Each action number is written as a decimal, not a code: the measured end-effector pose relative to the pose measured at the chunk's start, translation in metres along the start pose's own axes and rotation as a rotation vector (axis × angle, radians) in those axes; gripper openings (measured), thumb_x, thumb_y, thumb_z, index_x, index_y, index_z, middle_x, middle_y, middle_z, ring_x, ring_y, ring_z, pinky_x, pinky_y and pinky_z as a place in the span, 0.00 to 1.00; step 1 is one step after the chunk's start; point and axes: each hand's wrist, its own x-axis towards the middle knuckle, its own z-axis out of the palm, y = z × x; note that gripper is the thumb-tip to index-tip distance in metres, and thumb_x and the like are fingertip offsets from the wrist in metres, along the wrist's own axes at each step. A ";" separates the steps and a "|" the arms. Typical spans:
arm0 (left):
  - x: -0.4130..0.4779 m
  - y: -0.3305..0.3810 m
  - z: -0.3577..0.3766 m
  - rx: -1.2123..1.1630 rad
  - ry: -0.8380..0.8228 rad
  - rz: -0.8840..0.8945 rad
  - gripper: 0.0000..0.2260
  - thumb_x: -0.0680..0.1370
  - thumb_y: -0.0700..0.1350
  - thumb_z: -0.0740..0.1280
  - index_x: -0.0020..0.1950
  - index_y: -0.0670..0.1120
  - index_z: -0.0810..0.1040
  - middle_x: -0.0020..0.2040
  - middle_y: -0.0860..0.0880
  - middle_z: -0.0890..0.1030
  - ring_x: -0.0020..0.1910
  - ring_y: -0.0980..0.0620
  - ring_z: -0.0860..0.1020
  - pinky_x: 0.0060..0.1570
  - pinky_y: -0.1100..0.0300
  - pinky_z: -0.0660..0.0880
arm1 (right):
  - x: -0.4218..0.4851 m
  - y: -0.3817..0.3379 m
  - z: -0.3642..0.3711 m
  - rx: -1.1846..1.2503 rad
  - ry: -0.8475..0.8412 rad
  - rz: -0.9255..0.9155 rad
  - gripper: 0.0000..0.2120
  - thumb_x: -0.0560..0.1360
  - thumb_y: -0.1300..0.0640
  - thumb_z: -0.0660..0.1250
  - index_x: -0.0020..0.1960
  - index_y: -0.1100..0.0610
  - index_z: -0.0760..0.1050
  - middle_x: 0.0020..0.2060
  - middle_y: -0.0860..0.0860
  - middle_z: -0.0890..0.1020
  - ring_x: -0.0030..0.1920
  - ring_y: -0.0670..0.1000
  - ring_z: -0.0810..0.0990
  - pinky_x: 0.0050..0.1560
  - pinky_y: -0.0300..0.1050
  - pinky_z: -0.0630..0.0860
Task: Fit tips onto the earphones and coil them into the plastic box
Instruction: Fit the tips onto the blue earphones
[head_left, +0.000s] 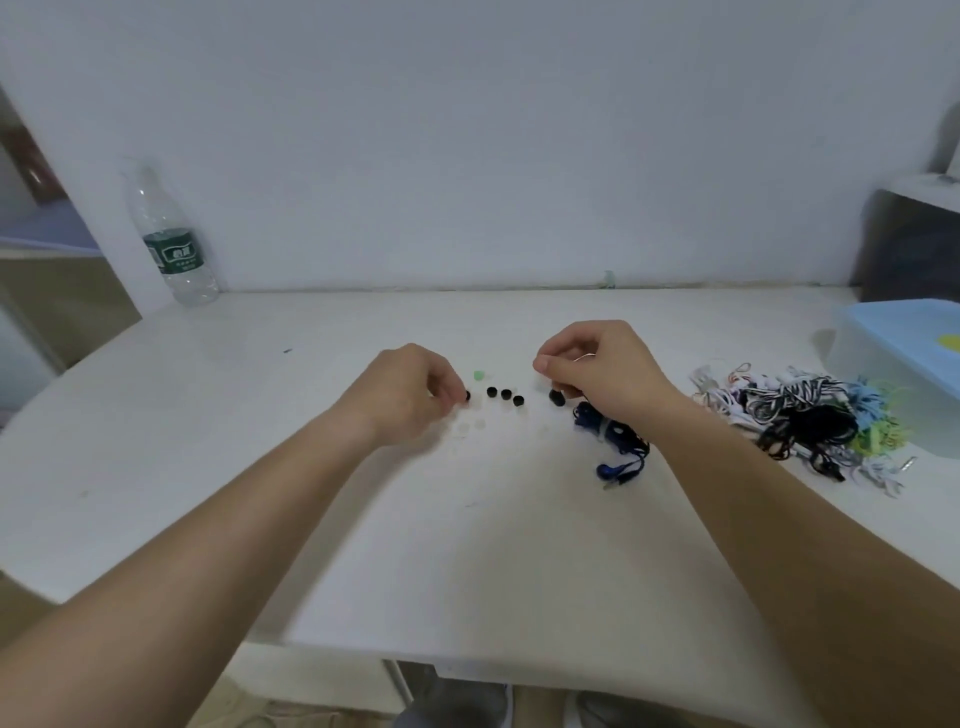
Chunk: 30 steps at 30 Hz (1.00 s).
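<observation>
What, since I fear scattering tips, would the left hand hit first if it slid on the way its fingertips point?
Probably the nearest loose black tip, just beyond the pinched tip in the left hand; depth is unclear.

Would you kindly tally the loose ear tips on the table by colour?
Black tips: 4, one pinched by the left hand
Green tip: 1
Clear tips: too blurred to count
Total: 5 countable; the right hand grips blue earphones, not counted.
</observation>
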 end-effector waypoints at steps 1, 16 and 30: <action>0.000 0.001 0.003 0.020 -0.014 0.005 0.08 0.75 0.39 0.72 0.43 0.54 0.84 0.43 0.56 0.84 0.39 0.60 0.79 0.44 0.65 0.76 | 0.001 0.000 0.003 -0.011 -0.001 0.000 0.02 0.72 0.56 0.76 0.42 0.53 0.83 0.33 0.47 0.84 0.34 0.48 0.83 0.44 0.48 0.81; 0.008 -0.003 0.015 0.090 0.012 -0.065 0.05 0.73 0.37 0.74 0.44 0.47 0.85 0.38 0.57 0.82 0.36 0.66 0.78 0.34 0.70 0.70 | 0.002 0.002 0.025 0.065 -0.025 -0.019 0.02 0.74 0.53 0.74 0.43 0.50 0.84 0.40 0.47 0.85 0.35 0.45 0.82 0.36 0.31 0.73; 0.006 0.006 0.010 0.099 -0.005 -0.107 0.05 0.70 0.41 0.74 0.36 0.49 0.82 0.28 0.60 0.81 0.35 0.59 0.80 0.35 0.63 0.73 | -0.004 0.010 0.015 0.208 0.000 0.008 0.02 0.76 0.62 0.72 0.46 0.57 0.83 0.39 0.52 0.81 0.30 0.47 0.78 0.35 0.37 0.76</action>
